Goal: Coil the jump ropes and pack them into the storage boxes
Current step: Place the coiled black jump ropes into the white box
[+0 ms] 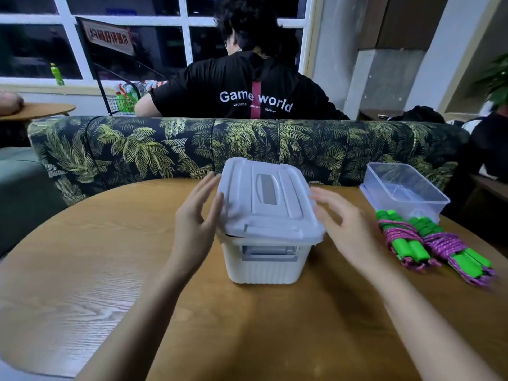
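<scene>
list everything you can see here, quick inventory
storage box: 1, white, centre of table
lid: 1, grey, on the storage box
clear container: 1, transparent, far right of table
jump ropes: 2 coiled bundles, purple cord with green handles, right of table, by the clear container
table: 1, brown wood, round
sofa: 1, dark with palm leaves, behind table
person: 1, black shirt, back turned, beyond sofa
bottle: 1, green, on window sill
left hand: open, at lid's left edge
right hand: open, by lid's right edge
</scene>
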